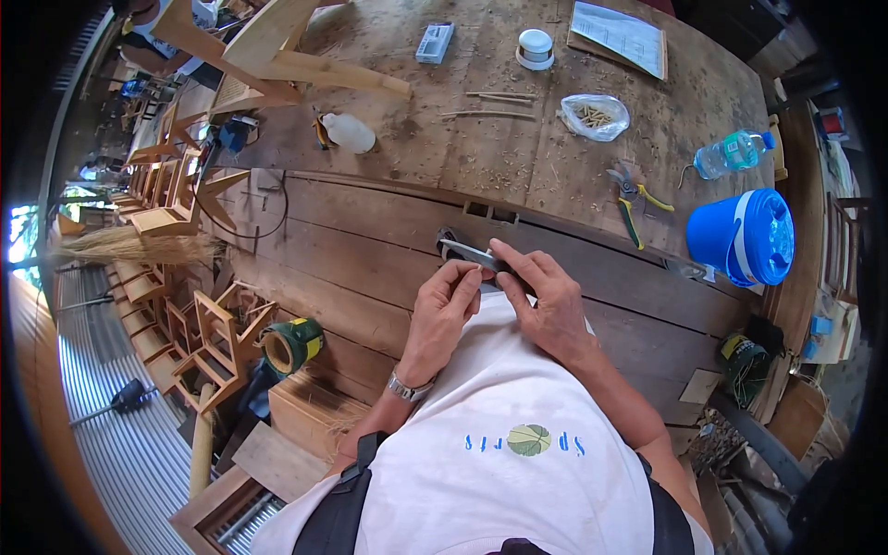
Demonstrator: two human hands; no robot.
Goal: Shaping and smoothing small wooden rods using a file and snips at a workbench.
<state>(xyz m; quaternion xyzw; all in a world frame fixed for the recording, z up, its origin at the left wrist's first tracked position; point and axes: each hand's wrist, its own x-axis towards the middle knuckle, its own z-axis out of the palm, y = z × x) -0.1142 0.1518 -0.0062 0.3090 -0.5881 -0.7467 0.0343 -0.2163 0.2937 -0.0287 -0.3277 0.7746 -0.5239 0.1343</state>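
Observation:
Close in front of my white shirt, both hands meet over the gap before the workbench. My right hand [546,296] is closed round a knife [465,251], its grey blade slanting up and to the left. Beside the blade, my left hand [450,301] is closed in a pinch. A small pale tip shows at its fingertips, too little to name. On the bench lie thin wooden sticks [490,115] and an open plastic bag [594,117] of short wooden pieces. Pliers [632,202] with yellow and dark green handles rest near the bench's front edge.
The wooden workbench [416,153] holds a white bottle [350,133], a round white tub [535,50], a clipboard with paper [618,39], a water bottle [735,154] and a blue bucket [745,237]. Chair frames [215,342] stand at left. Another person [157,46] is at far left.

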